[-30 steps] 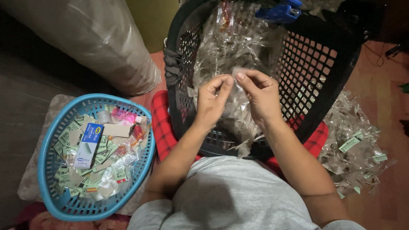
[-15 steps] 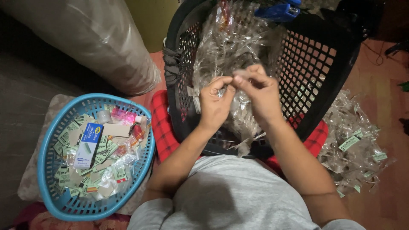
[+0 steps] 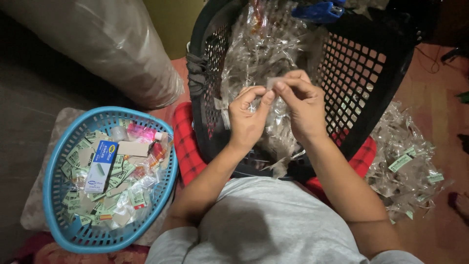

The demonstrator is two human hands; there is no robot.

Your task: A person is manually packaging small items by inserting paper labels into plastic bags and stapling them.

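My left hand point(image 3: 248, 117) and my right hand point(image 3: 302, 105) are raised together over a black plastic basket point(image 3: 364, 80). Between the fingertips of both hands is pinched a small clear plastic packet point(image 3: 271, 83). The basket below holds a heap of clear plastic packets point(image 3: 259, 49). A blue stapler-like tool point(image 3: 317, 10) lies at the basket's far rim.
A blue oval basket point(image 3: 56, 215) at the left holds green paper labels, a small blue and white box point(image 3: 101, 165) and pink bits. A pile of filled clear packets point(image 3: 405, 166) lies on the floor at the right. A large plastic sack point(image 3: 107, 44) stands behind. Red checked cloth point(image 3: 183, 142) lies under the black basket.
Both hands have drawn closer together, fingertips now meeting on the small clear packet. The baskets and piles have not moved.
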